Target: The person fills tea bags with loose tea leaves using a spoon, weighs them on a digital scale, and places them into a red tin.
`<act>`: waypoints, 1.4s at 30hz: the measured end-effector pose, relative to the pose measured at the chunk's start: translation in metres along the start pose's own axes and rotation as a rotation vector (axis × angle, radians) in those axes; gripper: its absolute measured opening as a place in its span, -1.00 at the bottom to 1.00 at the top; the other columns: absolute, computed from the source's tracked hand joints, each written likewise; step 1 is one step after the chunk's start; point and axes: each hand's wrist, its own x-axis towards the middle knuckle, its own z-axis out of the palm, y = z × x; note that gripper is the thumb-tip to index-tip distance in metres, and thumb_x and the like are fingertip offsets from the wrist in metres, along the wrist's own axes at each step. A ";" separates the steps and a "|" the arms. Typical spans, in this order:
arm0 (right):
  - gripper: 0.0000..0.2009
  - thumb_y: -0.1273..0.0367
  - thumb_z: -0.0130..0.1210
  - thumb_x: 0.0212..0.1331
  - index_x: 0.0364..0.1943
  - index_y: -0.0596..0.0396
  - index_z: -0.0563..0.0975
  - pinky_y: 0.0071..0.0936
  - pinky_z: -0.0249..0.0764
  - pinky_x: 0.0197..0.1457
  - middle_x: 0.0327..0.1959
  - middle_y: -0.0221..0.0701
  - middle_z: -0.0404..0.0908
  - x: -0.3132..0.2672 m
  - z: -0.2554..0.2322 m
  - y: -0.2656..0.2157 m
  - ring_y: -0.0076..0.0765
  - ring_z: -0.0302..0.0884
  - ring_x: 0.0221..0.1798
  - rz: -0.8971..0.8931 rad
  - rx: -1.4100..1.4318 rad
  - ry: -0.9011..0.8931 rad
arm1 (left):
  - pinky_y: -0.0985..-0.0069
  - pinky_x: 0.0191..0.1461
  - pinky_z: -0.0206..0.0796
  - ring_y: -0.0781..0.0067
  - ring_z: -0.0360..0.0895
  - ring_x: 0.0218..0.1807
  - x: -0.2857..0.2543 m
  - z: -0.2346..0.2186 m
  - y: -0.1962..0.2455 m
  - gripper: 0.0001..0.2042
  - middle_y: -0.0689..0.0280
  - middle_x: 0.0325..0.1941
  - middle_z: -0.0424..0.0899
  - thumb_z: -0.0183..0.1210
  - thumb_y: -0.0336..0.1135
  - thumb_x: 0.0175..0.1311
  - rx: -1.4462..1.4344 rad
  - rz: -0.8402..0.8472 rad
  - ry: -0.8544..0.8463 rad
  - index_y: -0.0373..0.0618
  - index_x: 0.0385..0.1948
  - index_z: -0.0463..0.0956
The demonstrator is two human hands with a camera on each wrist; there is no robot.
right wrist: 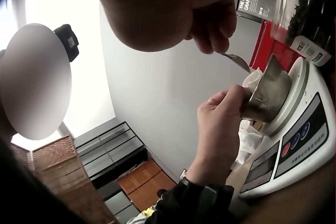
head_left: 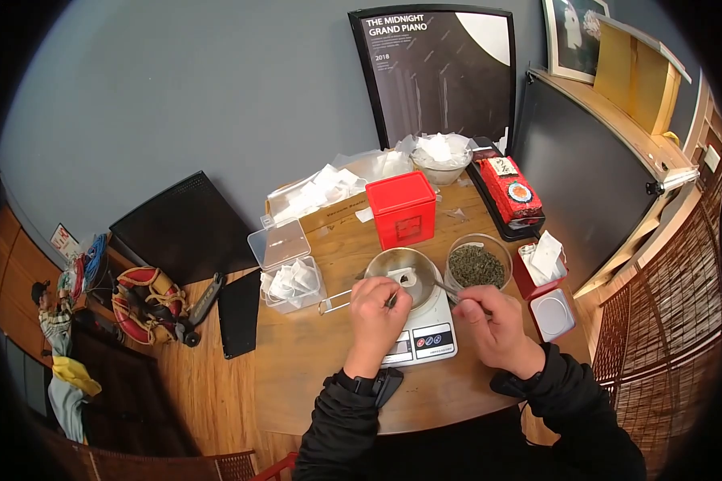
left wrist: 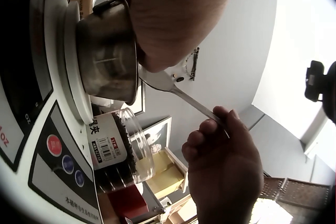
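One bag (right wrist: pixel 254 78), likely light and limp, best held by its lip, sits at the mouth of the cup (right wrist: pixel 274 90) on the scale (head_left: pixel 431 340), seemingly pinched by the left hand (head_left: pixel 379 311), while the right hand (head_left: pixel 501 329) grips a spoon (left wrist: pixel 181 95), probably stiff and slick, by its handle

You have a white paper pouch (head_left: pixel 409 280), a silvery metal spoon (left wrist: pixel 195 107), a silvery round bowl (left wrist: pixel 105 50), a white plastic scale (head_left: pixel 440 319) with round red and blue buttons (left wrist: pixel 67 164), dark-green leaves (head_left: pixel 475 267), a red boxy tin (head_left: pixel 403 207)
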 end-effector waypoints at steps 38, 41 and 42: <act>-0.76 0.23 -0.06 0.52 -0.16 0.14 0.48 -0.58 0.43 -0.49 -0.52 -0.40 0.60 -0.036 -0.034 0.084 -0.51 0.54 -0.57 0.636 0.603 0.565 | 0.26 0.03 0.38 0.14 0.59 -0.29 -0.002 -0.003 -0.003 -0.91 0.25 -0.42 0.67 0.30 -0.55 -0.10 0.096 0.038 0.045 -0.19 -0.52 0.61; -0.76 0.23 -0.06 0.52 -0.15 0.14 0.48 -0.57 0.44 -0.49 -0.53 -0.39 0.60 -0.038 -0.035 0.083 -0.49 0.54 -0.57 0.648 0.631 0.583 | 0.26 0.03 0.38 0.13 0.59 -0.28 -0.003 -0.003 -0.005 -0.91 0.26 -0.42 0.67 0.30 -0.55 -0.10 0.107 0.041 0.035 -0.19 -0.52 0.61; -0.75 0.23 -0.06 0.52 -0.15 0.14 0.48 -0.57 0.44 -0.49 -0.53 -0.39 0.59 -0.038 -0.036 0.083 -0.49 0.54 -0.57 0.647 0.631 0.586 | 0.26 0.03 0.38 0.13 0.59 -0.28 -0.003 -0.003 -0.005 -0.91 0.26 -0.42 0.67 0.30 -0.55 -0.10 0.107 0.041 0.035 -0.19 -0.52 0.61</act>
